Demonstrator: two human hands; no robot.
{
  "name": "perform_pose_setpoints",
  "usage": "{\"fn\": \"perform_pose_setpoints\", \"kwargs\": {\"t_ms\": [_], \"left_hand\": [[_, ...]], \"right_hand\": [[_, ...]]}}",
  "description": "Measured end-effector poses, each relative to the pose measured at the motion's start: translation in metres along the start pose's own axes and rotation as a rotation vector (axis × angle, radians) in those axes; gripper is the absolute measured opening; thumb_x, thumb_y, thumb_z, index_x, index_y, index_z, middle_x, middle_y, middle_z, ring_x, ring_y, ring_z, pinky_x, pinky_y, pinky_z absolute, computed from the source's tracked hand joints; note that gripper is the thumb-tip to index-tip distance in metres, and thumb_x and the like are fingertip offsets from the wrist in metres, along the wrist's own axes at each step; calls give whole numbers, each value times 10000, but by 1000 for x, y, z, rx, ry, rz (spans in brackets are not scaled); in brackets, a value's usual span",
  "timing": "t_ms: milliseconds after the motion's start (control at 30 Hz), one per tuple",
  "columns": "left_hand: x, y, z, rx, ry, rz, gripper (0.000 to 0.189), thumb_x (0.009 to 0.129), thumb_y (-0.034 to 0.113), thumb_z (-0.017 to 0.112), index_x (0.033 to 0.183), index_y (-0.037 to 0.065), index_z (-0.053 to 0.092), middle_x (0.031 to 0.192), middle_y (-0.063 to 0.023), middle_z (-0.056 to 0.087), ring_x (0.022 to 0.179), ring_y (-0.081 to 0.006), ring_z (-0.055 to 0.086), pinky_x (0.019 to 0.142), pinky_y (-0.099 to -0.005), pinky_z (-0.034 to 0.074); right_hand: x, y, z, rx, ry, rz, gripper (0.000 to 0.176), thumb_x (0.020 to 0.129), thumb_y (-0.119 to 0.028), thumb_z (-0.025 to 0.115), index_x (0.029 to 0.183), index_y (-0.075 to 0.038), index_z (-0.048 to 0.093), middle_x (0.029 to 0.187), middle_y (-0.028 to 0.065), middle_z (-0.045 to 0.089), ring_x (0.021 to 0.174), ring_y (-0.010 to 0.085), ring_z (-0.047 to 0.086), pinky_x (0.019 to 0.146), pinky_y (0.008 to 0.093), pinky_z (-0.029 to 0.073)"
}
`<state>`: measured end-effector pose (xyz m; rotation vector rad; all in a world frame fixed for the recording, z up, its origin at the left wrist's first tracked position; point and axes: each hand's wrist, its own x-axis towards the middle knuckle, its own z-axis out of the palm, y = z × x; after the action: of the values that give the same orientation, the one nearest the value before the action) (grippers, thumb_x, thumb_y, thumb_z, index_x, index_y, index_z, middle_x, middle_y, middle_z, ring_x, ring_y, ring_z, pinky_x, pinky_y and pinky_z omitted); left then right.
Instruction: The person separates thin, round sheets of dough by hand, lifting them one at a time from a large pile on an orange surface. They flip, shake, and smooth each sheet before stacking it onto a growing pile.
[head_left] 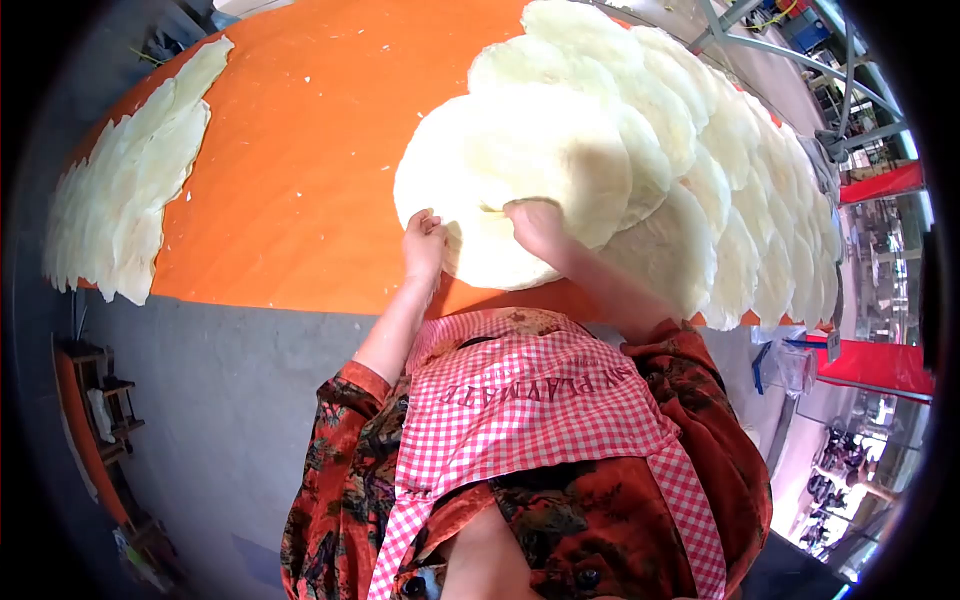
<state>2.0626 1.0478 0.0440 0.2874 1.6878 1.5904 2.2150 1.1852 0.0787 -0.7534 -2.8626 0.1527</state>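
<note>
A large, thin, round flatbread [510, 130] lies near the front edge of the orange-covered table, overlapping other pale rounds on its right. At its lower left rim, my left hand [425, 245] has its fingers curled in a pinch on the edge. My right hand [540, 232] is closed over the lower middle of the same flatbread, where a small crease shows by the thumb. The fingertips of the right hand are partly hidden.
Overlapping flatbreads [735, 220] cover the table's right side, and another stack of them [140, 170] lies at the far left. Small crumbs dot the orange cloth [290, 180]. Metal frame bars [790, 55] stand at the upper right; a low shelf [115, 410] is at the left.
</note>
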Motion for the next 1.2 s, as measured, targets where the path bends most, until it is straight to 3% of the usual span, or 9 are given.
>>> {"fn": "perform_pose_setpoints", "kwargs": {"t_ms": [267, 433, 567, 667, 700, 767, 900, 1067, 1200], "left_hand": [[14, 10, 14, 58, -156, -234, 126, 843, 77, 592, 743, 4, 570, 640, -94, 603, 483, -139, 529, 463, -236, 442], [9, 19, 25, -90, -78, -269, 95, 864, 76, 577, 807, 6, 545, 692, -103, 586, 543, -153, 561, 494, -243, 488], [11, 17, 19, -474, -244, -383, 68, 876, 72, 555, 871, 11, 525, 790, -89, 574, 694, -160, 597, 626, -269, 542], [5, 20, 22, -482, -293, -304, 116, 887, 82, 546, 962, -7, 548, 870, -85, 592, 798, -145, 593, 746, -274, 522], [4, 7, 19, -51, -326, -107, 273, 883, 85, 561, 1137, -10, 528, 968, -80, 590, 904, -143, 563, 855, -265, 466], [13, -18, 19, 113, -339, 40, 432, 867, 84, 591, 1269, 1, 458, 1035, -90, 570, 935, -151, 537, 861, -256, 444], [24, -23, 18, 154, -294, 18, 509, 833, 101, 636, 1285, -15, 433, 1030, -94, 550, 947, -168, 525, 861, -266, 444], [36, -33, 15, 358, -346, 167, 584, 794, 124, 674, 1293, -31, 413, 1015, -111, 547, 912, -174, 545, 827, -278, 462], [37, -20, 11, 342, -355, 105, 530, 781, 100, 663, 1243, -42, 444, 1012, -137, 546, 893, -233, 561, 808, -321, 472]], "right_hand": [[14, 0, -10, 48, -19, 154, 329, 729, 22, 507, 958, -126, 691, 832, 86, 667, 691, 259, 629, 637, 391, 491], [9, -32, 12, -5, -244, 135, 293, 780, -52, 533, 1058, -40, 622, 920, 99, 661, 770, 240, 638, 693, 357, 516], [-10, -53, 17, -11, 224, 116, 194, 794, -96, 516, 949, -40, 619, 884, 127, 652, 785, 278, 636, 701, 399, 508], [5, -24, 8, 92, -39, 145, 197, 771, -52, 544, 966, -37, 571, 887, 160, 633, 777, 311, 624, 712, 383, 492], [29, 10, -7, 90, -63, 174, 194, 774, -58, 547, 962, -27, 584, 871, 160, 636, 770, 298, 619, 711, 377, 491], [86, 75, -68, 87, -63, 273, 193, 778, -68, 552, 952, -7, 610, 839, 161, 642, 755, 274, 608, 709, 366, 488], [140, 102, -206, 194, 20, 250, 234, 783, -81, 569, 983, 10, 647, 825, 131, 673, 764, 204, 608, 714, 336, 488], [203, 226, -236, 113, 54, 133, 240, 741, -86, 639, 956, 20, 654, 794, 83, 680, 738, 149, 597, 712, 310, 477], [217, 189, -287, -175, 57, 106, 233, 728, -65, 614, 950, -16, 661, 765, 150, 669, 711, 190, 623, 677, 345, 480]]}}
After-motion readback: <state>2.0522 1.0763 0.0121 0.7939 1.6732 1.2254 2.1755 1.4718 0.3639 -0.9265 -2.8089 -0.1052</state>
